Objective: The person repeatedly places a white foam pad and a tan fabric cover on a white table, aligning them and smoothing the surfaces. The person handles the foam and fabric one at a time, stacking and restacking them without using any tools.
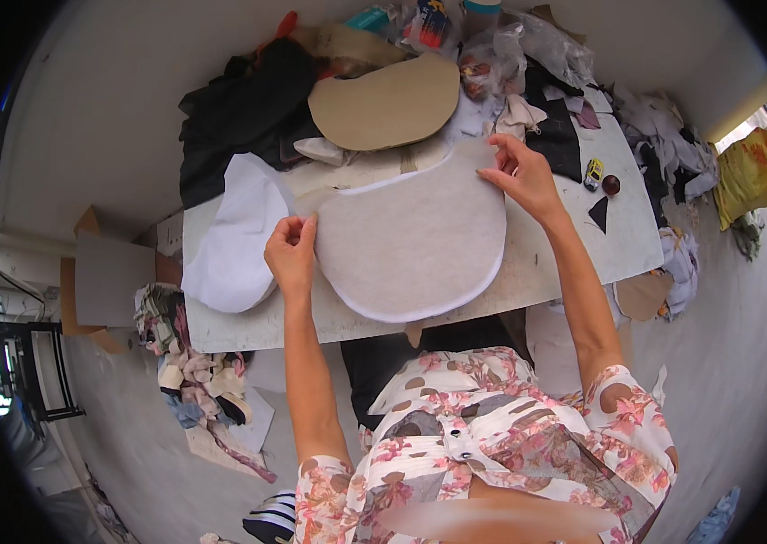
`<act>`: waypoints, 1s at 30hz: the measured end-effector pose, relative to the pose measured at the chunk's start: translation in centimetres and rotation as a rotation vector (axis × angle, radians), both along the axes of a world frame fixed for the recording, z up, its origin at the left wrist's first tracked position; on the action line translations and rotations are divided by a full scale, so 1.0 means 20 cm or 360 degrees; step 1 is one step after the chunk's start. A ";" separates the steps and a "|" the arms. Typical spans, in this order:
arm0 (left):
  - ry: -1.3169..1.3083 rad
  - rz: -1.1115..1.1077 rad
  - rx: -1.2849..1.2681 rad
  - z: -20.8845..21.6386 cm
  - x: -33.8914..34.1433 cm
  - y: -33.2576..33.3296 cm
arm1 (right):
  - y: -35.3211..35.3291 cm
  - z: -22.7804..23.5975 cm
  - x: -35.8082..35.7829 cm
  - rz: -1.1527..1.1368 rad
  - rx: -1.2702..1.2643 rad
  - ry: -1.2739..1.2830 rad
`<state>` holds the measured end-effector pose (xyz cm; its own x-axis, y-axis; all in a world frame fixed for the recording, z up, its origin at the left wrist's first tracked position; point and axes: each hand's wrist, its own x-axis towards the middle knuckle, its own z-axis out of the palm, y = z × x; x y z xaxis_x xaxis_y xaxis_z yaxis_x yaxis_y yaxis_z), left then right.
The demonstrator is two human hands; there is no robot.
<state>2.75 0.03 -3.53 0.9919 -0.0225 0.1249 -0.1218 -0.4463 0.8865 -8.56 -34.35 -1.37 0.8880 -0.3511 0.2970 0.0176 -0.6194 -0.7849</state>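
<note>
A rounded, bib-shaped piece of pale grey fabric [415,240] lies over the near part of the table, with a white layer showing along its curved edge. My left hand [293,254] pinches its upper left corner between thumb and fingers. At the upper right corner, my right hand [521,181] is closed on the same piece, thumb below and fingers curled. Left of my left hand rests a white fabric stack [240,240] with curved edges. Beyond the grey piece sits a tan cardboard template [385,104] of similar shape, leaning on dark cloth.
Black cloth [252,113] and plastic bags [496,68] crowd the table's far side. Toward the right are a yellow toy car [593,174], a dark round object [611,185] and a black scrap [599,214]. Fabric scraps [207,381] heap at the left, near a cardboard box [114,281].
</note>
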 end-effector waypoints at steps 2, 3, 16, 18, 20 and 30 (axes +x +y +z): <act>-0.0126 0.0093 0.0173 0.09 -0.06 -0.03 | 0.04 0.07 -0.03 -0.0130 -0.0377 -0.0010; -0.0188 0.0139 0.0259 0.12 -0.09 -0.05 | 0.06 0.11 -0.04 -0.0106 -0.0547 -0.0120; -0.0623 -0.0664 0.0995 0.04 -0.21 -0.13 | 0.29 -0.02 -0.01 0.0382 -0.1229 0.0238; -0.0621 -0.0645 0.1023 0.03 -0.21 -0.13 | 0.29 0.01 -0.01 0.0416 -0.1190 0.0320; -0.0612 -0.0645 0.0985 0.04 -0.21 -0.12 | 0.29 0.09 0.06 0.0334 -0.1221 0.0020; -0.0622 -0.0411 0.0206 0.25 -0.11 -0.08 | 0.40 0.01 0.98 0.0400 -0.0885 -0.0041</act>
